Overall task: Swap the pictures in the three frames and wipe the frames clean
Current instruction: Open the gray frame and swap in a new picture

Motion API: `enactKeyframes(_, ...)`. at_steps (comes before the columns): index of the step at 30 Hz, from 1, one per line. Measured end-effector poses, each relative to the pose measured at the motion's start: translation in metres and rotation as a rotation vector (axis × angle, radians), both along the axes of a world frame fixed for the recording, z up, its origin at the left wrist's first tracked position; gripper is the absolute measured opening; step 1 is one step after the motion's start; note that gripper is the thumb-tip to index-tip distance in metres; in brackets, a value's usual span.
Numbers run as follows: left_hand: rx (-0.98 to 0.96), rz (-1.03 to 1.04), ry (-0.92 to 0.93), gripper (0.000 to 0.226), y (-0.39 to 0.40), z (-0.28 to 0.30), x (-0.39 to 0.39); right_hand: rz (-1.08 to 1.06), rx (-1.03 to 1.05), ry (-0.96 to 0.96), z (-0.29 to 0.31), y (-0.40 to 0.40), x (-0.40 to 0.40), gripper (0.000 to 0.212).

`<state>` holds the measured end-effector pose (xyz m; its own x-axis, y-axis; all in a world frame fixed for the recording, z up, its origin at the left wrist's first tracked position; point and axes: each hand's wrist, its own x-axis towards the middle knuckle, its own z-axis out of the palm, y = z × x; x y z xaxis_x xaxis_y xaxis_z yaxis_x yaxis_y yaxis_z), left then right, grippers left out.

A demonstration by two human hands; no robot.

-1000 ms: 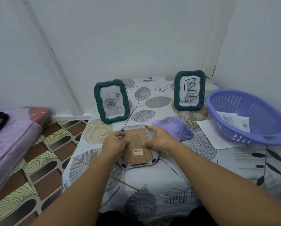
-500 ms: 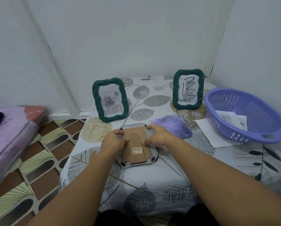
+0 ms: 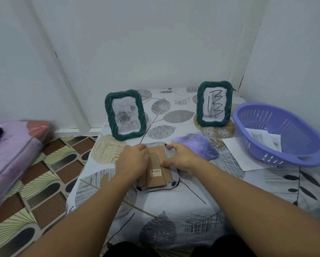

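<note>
Brown cardboard backed the face-down picture frame (image 3: 156, 168), which lay mid-worktop (image 3: 202, 206) with its long axis running away from the person, barcoded stand uppermost, the left hand (image 3: 132, 161) and right hand (image 3: 181, 157) gripping its sides.

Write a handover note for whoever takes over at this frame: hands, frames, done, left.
Left hand and right hand both press on the brown cardboard back of the face-down frame at the table's middle.
Two green twisted-rim frames stand upright behind: the rose-picture frame on the left, the scribble-picture frame on the right.
Purple cloth lies beside the right hand; purple plastic basket holds papers.
Done: cannot tell.
Left: finish this frame's back, any remaining swaps, wiping.
</note>
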<state>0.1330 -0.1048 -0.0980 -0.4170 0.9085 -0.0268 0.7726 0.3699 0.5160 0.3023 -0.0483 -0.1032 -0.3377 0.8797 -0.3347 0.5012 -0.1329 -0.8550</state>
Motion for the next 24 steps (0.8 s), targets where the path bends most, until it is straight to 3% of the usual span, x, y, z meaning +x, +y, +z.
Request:
enactKeyframes(6, -0.241, -0.122, 0.18, 0.041, 0.008, 0.012, 0.022, 0.017, 0.009, 0.008, 0.0, 0.0, -0.001, 0.08)
enactKeyframes(16, -0.276, -0.145, 0.16, 0.051, 0.008, 0.01, 0.02, -0.074, -0.019, 0.002, -0.002, 0.009, -0.005, 0.022)
enactKeyframes(24, -0.254, -0.156, 0.102, 0.063, 0.009, 0.008, 0.015, -0.065, 0.007, -0.029, -0.006, 0.014, -0.008, 0.021)
